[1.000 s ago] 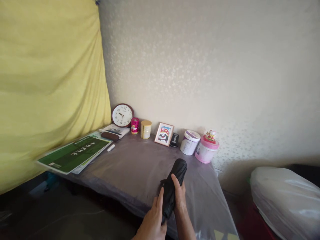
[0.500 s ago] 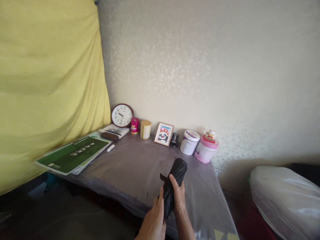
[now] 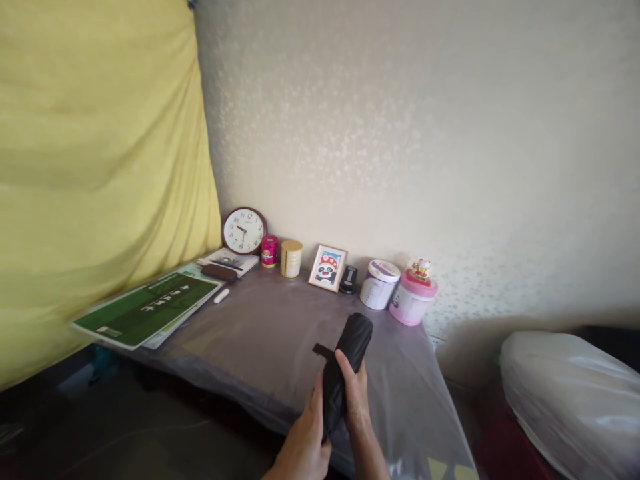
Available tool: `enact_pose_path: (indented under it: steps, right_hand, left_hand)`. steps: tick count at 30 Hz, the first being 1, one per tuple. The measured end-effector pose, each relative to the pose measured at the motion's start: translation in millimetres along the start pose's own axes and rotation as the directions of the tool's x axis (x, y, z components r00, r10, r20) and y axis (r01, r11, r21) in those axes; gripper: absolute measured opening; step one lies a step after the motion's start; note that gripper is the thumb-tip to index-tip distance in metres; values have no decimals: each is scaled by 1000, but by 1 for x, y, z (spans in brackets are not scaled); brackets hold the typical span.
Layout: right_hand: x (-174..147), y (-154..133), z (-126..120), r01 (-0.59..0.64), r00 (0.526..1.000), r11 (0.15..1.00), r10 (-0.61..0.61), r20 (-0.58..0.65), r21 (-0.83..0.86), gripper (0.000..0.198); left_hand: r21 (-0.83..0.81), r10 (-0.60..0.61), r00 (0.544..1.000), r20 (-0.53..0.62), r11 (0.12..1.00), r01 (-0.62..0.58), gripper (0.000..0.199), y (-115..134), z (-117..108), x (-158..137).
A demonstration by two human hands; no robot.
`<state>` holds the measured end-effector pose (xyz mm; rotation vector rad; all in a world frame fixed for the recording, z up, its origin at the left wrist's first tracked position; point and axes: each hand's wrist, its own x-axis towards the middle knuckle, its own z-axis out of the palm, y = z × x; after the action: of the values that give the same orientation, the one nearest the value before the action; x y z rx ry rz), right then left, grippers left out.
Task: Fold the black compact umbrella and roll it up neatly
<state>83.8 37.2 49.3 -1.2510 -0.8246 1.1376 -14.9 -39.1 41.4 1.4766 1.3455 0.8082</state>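
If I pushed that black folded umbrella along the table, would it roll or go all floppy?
The black umbrella might roll a bit because it's long and rounded, though the loose strap sticking out could slow it. It's probably stiff lengthwise, since it looks straight between the left hand and right hand. The folded cloth may feel softer, judging by its creases.

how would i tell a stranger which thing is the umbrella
Start at the gray-covered table, then find the left hand and right hand at its near edge. They hold the folded umbrella: black, its loose strap jutting left, unlike the white tub beyond.
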Motion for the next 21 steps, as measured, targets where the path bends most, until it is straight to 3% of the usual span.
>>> enact_pose_path:
  steps: [2,4,7,9,11,13,15,17,19,21]
  right_hand:
    - [1,5,0,-13,1000,1000,13,8,10,55]
    - [0,9,1,-40,999,998,40,11,41,55]
    - [-2,12,1,-88,996,990,84,35,112,57]
    - [-3,12,1,-125,990,980,113,82,156,58]
    - [-3,13,1,-151,985,975,135,107,164,58]
    - [-2,14,1,-157,984,977,141,113,146,58]
    - [-1,13,0,-130,986,985,116,121,117,58]
    - [1,11,-2,-69,991,996,61,123,57,60]
    - [3,9,-5,3,995,999,2,99,-46,60]
    - [7,9,-9,68,996,983,-57,68,-170,59]
  left_hand:
    - [235,33,997,-76,972,-15,90,-6,1,0]
    - [284,78,995,-59,957,-59,90,-8,-4,0]
    - [8,78,997,27,997,-79,102,-4,-18,0]
    - [-257,-85,981,174,958,128,103,4,-27,0]
    - [-388,-130,961,242,895,219,98,11,-32,1]
    - [-419,-129,954,272,876,238,92,15,-32,2]
    - [-374,-116,962,247,905,205,87,12,-28,4]
    - [-249,-73,989,126,963,102,87,4,-24,8]
    - [-38,46,998,-35,998,-48,90,-5,-22,14]
    - [171,173,978,-117,974,-152,91,-14,-22,19]
